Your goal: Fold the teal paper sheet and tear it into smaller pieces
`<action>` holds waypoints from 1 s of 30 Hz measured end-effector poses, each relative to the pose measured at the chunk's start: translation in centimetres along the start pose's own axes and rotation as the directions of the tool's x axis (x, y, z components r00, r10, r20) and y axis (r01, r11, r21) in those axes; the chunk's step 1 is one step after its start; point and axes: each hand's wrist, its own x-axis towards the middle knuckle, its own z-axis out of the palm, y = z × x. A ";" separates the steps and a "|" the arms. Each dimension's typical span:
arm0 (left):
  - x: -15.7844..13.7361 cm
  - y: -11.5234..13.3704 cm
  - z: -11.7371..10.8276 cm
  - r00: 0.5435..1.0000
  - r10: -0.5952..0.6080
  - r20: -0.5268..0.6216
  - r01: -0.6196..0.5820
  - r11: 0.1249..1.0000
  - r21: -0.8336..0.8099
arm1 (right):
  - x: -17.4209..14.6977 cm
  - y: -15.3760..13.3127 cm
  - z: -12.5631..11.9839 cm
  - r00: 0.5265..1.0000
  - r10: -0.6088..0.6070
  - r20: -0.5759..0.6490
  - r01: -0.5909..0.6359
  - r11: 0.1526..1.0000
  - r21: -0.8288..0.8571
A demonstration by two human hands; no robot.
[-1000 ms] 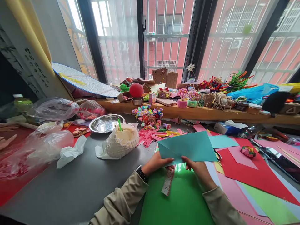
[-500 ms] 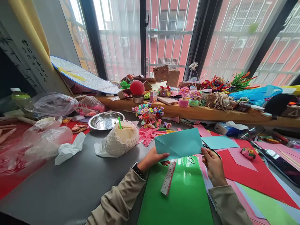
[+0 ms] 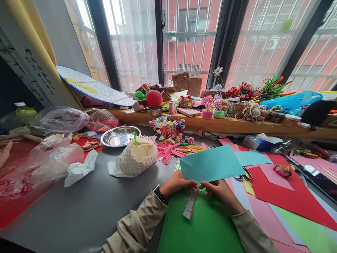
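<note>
Teal paper rectangle [image 3: 213,163]: wider than tall, matt, faint creases slanting across its lower left portion. Held tilted up over far end of the green sheet [image 3: 202,228]. Left hand [image 3: 177,183] nearly closed, pinching paper's bottom edge, thumb in front. Right hand [image 3: 223,194] likewise pinching that edge, fingers partly hidden. Patterned ruler [image 3: 189,207] on the green sheet; red paper [image 3: 292,193] to the sheet's right.

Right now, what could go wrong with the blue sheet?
The left hand and right hand are both at the lower edge of the blue sheet; its upper edge is unsupported and might bend.
The patterned strip on the green sheet lies close below; it could get nudged.
</note>
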 end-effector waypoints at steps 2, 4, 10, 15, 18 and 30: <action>-0.1 0.1 -0.2 0.999 -0.027 0.028 0.027 1.000 -0.002 | -0.1 -0.2 -0.3 1.000 -0.003 -0.013 0.003 1.000 -0.026; -0.1 0.2 -0.5 0.998 -0.054 0.044 0.055 0.998 -0.015 | -0.3 -0.4 -0.7 1.000 -0.002 -0.029 0.001 0.999 -0.049; -0.1 0.4 -1.7 0.991 -0.096 0.090 0.102 0.993 -0.066 | -0.3 -0.5 -1.8 0.999 -0.018 -0.048 0.016 0.999 -0.033; 0.0 0.5 -2.5 0.991 -0.109 0.082 0.114 0.991 -0.067 | -0.1 -0.2 -2.9 0.987 -0.055 -0.148 0.060 0.998 0.026; 0.1 0.3 -2.8 0.990 -0.118 0.073 0.124 0.990 -0.074 | 0.0 -0.2 -3.7 0.978 -0.061 -0.197 0.073 0.996 0.053; 0.1 0.9 -3.3 0.992 -0.121 0.040 0.123 0.991 -0.052 | -0.2 -0.1 -6.2 0.885 -0.082 -0.458 0.164 0.976 0.142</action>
